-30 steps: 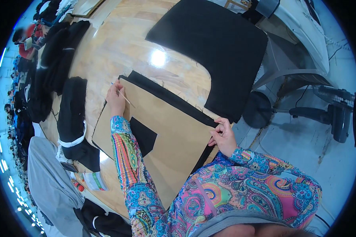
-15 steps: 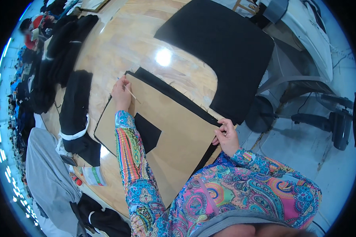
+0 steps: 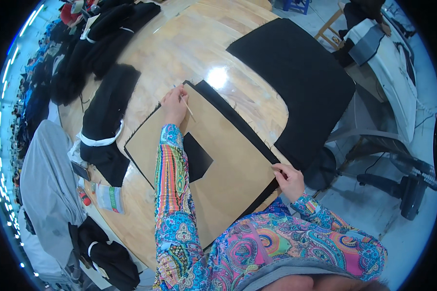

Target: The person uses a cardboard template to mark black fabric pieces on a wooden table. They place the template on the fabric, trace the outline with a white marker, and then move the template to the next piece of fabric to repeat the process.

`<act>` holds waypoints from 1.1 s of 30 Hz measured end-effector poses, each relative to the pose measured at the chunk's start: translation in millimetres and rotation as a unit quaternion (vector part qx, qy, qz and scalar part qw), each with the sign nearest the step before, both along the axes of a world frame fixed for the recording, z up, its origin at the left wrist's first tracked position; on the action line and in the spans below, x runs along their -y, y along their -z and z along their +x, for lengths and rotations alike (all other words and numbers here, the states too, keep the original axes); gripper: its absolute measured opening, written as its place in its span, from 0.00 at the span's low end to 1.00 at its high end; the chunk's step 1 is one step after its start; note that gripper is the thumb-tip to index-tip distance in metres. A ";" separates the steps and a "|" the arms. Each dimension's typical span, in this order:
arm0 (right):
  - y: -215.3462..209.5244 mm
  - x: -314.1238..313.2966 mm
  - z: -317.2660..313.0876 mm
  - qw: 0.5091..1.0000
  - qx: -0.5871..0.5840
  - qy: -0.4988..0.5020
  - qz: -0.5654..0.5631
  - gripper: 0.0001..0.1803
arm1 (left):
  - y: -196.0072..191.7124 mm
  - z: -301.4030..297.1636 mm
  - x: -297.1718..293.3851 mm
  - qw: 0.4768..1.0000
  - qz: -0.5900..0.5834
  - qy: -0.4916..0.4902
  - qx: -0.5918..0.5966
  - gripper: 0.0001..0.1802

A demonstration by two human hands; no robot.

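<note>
A large brown card sheet [image 3: 228, 160] lies on black fabric [image 3: 233, 119], whose edges show along its sides. A black five-sided patch [image 3: 197, 156] shows within the sheet; whether it is a cutout or a separate piece I cannot tell. My left hand [image 3: 175, 105] is at the sheet's far corner, its closed fingers holding a thin pale stick [image 3: 187, 108] that slants down over the card. My right hand [image 3: 290, 182] pinches the sheet's right corner between thumb and forefinger, at the fabric edge.
A big curved black fabric piece [image 3: 306, 77] covers the far right of the wooden table [image 3: 179, 43]. Black bundles tied with white strips [image 3: 102, 140] lie left, near a phone [image 3: 80, 170] and a small packet [image 3: 109, 198]. A fan [image 3: 412, 194] stands on the floor at right.
My view has shifted, so the table and everything on it sit further right and higher or lower. The right fingers, curled loosely before, now pinch the corner; the left hand stays at its corner.
</note>
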State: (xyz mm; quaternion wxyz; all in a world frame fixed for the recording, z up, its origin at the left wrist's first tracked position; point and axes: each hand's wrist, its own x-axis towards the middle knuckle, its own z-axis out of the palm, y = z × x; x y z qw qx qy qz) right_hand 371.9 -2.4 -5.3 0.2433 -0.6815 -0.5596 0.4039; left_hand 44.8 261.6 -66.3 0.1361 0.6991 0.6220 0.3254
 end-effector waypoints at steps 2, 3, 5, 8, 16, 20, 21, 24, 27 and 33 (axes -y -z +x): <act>-13.0 -11.2 3.4 0.986 0.124 -0.095 0.064 0.14 | -3.3 -0.7 4.0 1.000 0.005 -0.008 -0.015 0.06; -19.6 -18.6 2.9 0.972 0.165 -0.136 0.098 0.15 | -6.3 -1.5 6.6 1.000 0.004 -0.013 -0.027 0.06; -27.8 -37.1 -2.3 0.938 0.213 -0.209 0.178 0.17 | -6.9 0.1 6.5 1.000 0.000 -0.018 -0.022 0.06; -32.6 -69.6 -29.8 0.883 0.197 -0.317 0.284 0.20 | -2.8 1.5 5.9 1.000 0.004 -0.023 0.001 0.06; -26.3 -160.1 -143.0 0.783 0.327 -0.508 0.148 0.24 | -0.2 8.1 3.1 0.998 0.048 -0.030 0.003 0.04; 3.4 -169.8 -163.1 0.763 0.393 -0.479 0.186 0.37 | 2.9 4.1 6.0 0.998 0.052 -0.032 0.002 0.05; 3.0 -172.7 -165.3 0.745 0.414 -0.494 0.172 0.38 | 4.4 2.6 6.2 0.998 0.051 -0.032 0.002 0.05; -3.6 -170.0 -164.5 0.727 0.444 -0.504 0.145 0.40 | -8.5 5.1 7.1 0.998 0.053 -0.018 0.015 0.07; -5.3 -172.1 -168.9 0.729 0.435 -0.514 0.128 0.39 | -14.3 -6.9 18.9 0.964 0.063 -0.074 0.246 0.09; -9.8 -173.9 -172.1 0.736 0.435 -0.512 0.086 0.33 | -50.5 -15.8 106.0 0.902 -0.116 -0.122 0.397 0.12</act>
